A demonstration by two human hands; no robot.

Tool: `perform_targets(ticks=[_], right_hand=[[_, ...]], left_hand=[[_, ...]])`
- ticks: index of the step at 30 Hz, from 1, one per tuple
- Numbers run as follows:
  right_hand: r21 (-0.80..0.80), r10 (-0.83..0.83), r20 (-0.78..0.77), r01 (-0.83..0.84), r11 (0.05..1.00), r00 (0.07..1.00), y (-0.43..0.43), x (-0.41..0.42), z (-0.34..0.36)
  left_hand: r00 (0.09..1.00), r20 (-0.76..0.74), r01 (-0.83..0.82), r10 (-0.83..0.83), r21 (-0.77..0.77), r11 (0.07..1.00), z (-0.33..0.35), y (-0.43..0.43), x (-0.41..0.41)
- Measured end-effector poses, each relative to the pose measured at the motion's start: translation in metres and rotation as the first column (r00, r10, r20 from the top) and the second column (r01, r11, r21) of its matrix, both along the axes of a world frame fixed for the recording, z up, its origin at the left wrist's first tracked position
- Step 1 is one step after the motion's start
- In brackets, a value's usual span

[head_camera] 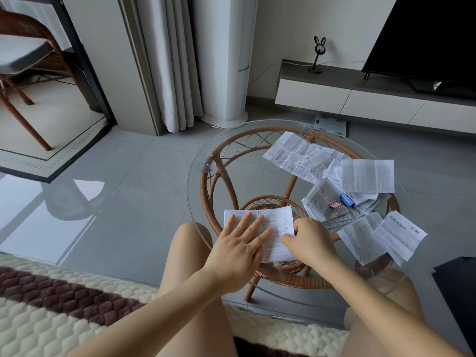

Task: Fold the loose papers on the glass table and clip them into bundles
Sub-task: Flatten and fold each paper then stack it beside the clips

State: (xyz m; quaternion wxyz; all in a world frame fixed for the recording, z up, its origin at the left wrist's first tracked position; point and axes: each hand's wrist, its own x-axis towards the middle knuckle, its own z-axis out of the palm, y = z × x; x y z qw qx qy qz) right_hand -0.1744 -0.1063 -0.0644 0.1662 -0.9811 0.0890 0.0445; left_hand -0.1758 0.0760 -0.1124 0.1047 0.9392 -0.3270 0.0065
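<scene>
Grey floor tiles, a chair (28,60) far left, curtains (175,60) behind. Before the knees stands the round glass table (195,176) on a wicker frame.

On its near side lies the sheet (277,219) in hand. The left hand (239,243) lies flat on the sheet's left half, fingers spread, pressing it down. The right hand (309,240) has its fingers curled at the sheet's right edge and, as far as I can tell, pinches it.

I judge the paper thin, light and limp. It will skate on glass unless pinned, so I would take it by an edge and crease it against the table.

Further right, loose papers (306,157) litter the far and right side, apart from my sheet. A pink clip (334,206) and a blue clip (346,198) sit on a stack there. Nothing blocks the fold, but reaching the clips means crossing that litter. A TV (425,34) stands far right.
</scene>
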Motion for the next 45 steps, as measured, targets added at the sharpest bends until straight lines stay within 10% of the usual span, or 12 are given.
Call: perform_targets(ticks=[10,16,45], right_hand=[[0.077,-0.032,0.01,0.031,0.997,0.999,0.002,-0.006,0.002],[-0.242,0.078,0.46,0.04,0.97,0.884,0.024,-0.042,-0.017],[0.175,-0.041,0.509,-0.057,0.983,0.86,-0.009,-0.056,-0.05]], left_hand=[[1.0,0.026,-0.018,0.016,0.061,0.998,0.001,-0.003,-0.002],[0.998,0.054,-0.026,0.021,0.084,0.996,-0.002,-0.002,-0.002],[0.978,0.108,0.156,-0.178,0.186,0.97,0.007,0.071,-0.013]])
